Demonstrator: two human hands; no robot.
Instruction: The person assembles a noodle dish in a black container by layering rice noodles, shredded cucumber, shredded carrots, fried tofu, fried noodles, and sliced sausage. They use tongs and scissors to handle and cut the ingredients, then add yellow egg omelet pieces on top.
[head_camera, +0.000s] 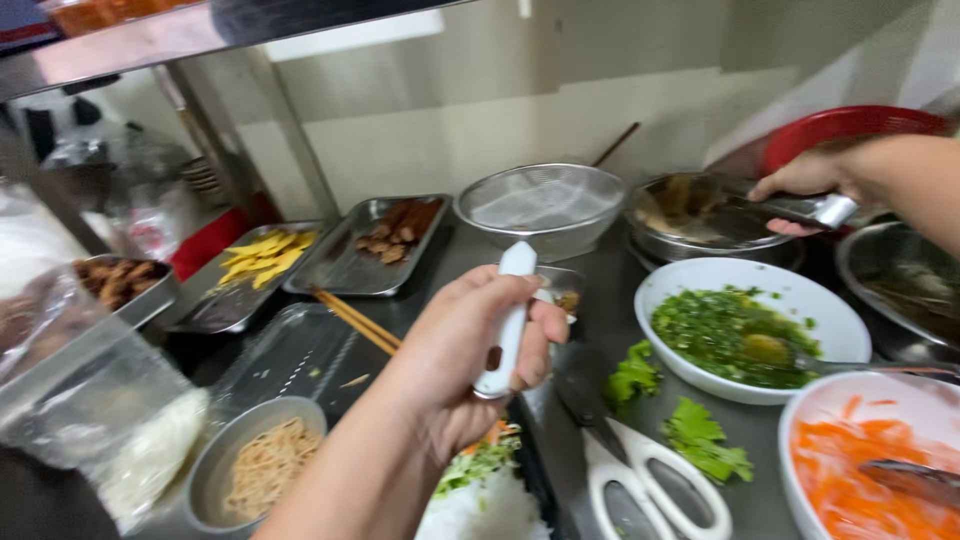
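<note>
A white bowl of chopped green herbs (745, 335) sits at the right of the frame. Below it, in the lower right corner, is a bowl of orange carrot strips (860, 470). White scissors (640, 470) lie at the bottom, with green leaves (705, 440) beside them. Wooden chopsticks (355, 320) lie near the middle left. A tray of yellow strips (262, 258) is at the left. A small bowl of noodles (262, 468) is at the lower left.
</note>
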